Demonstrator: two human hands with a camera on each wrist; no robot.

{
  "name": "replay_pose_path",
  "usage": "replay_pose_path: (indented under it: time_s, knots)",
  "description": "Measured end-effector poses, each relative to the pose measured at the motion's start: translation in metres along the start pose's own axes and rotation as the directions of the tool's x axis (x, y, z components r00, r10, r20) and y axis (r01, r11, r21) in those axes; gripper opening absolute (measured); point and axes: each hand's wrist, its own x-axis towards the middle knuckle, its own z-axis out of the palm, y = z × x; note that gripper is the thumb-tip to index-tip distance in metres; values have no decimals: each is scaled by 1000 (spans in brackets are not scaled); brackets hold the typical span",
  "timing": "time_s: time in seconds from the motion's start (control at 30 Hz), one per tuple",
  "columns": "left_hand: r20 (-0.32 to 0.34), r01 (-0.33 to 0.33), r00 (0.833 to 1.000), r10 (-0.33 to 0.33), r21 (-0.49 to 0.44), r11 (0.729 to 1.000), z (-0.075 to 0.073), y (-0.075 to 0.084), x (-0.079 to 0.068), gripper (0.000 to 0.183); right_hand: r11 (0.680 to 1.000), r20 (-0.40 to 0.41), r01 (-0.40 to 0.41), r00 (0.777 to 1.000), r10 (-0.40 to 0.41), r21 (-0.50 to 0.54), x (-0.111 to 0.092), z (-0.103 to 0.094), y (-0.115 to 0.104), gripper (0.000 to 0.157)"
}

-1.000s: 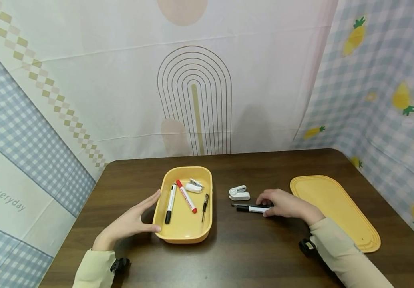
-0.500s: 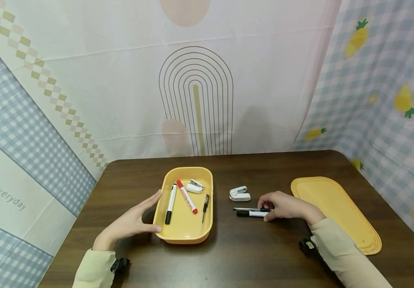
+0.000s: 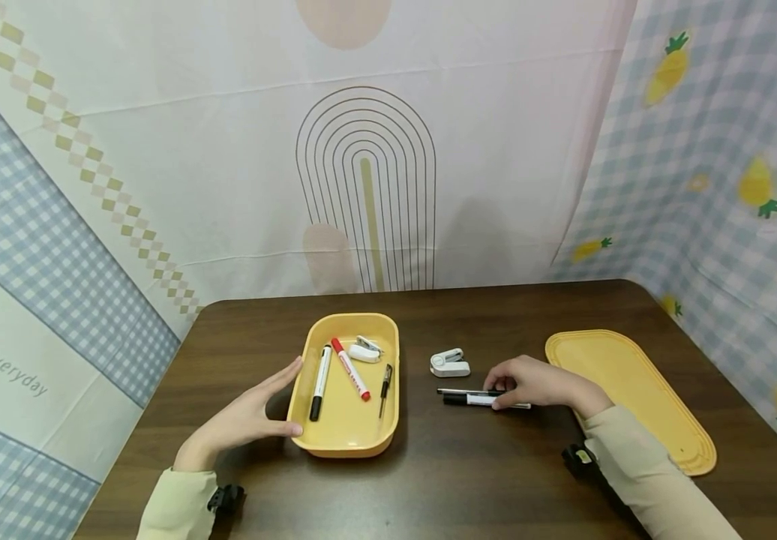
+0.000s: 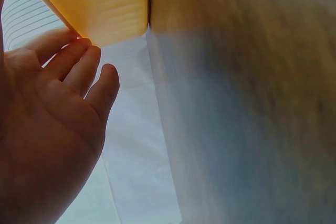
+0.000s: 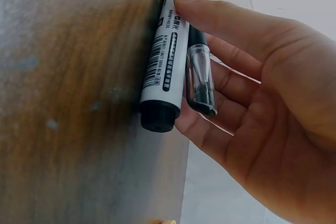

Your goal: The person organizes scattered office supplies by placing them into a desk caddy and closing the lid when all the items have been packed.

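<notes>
My left hand (image 3: 250, 412) spreads along the left side of a yellow bin (image 3: 343, 451), fingertips and thumb touching its rim. Inside lie a black-capped marker (image 3: 321, 381), a red marker (image 3: 350, 369), a black gel pen (image 3: 385, 389) and a small white stapler (image 3: 364, 352). Right of the bin, my right hand (image 3: 530, 384) pinches a white marker with black ends (image 5: 165, 61) together with a clear-capped gel pen (image 5: 201, 72), low over the table. The thumb presses on the marker; the pen sits between it and the fingers.
Another small white stapler (image 3: 449, 364) lies on the table (image 3: 456, 480) just beyond the right hand. A flat yellow lid (image 3: 631, 390) lies at the right, partly behind the right forearm. Patterned cloth (image 3: 240, 150) hangs behind the table.
Beyond the right thumb, the marker's rear end has come into view. The pen and marker have shifted slightly within the right hand's hold. The left hand and bin stay put.
</notes>
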Motion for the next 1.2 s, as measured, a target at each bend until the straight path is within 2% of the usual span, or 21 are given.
replay_pose_path:
  time_s: [0.2,0.37,0.63,1.2]
  knots:
    - [5,16,1000,-16,-1,1000,1,1,-1,104,999,-24,43,999,-43,1,0,-2,2,11]
    - [4,14,1000,-14,2,1000,0,1,-1,104,999,-53,46,998,-46,-15,-1,-4,2,9]
    - [0,12,1000,-12,6,1000,-1,3,-2,103,998,-96,54,994,-57,-32,0,-9,0,10]
    - [9,13,1000,-13,-4,1000,-2,5,0,103,997,-130,27,991,-36,-68,8,-21,-3,20]
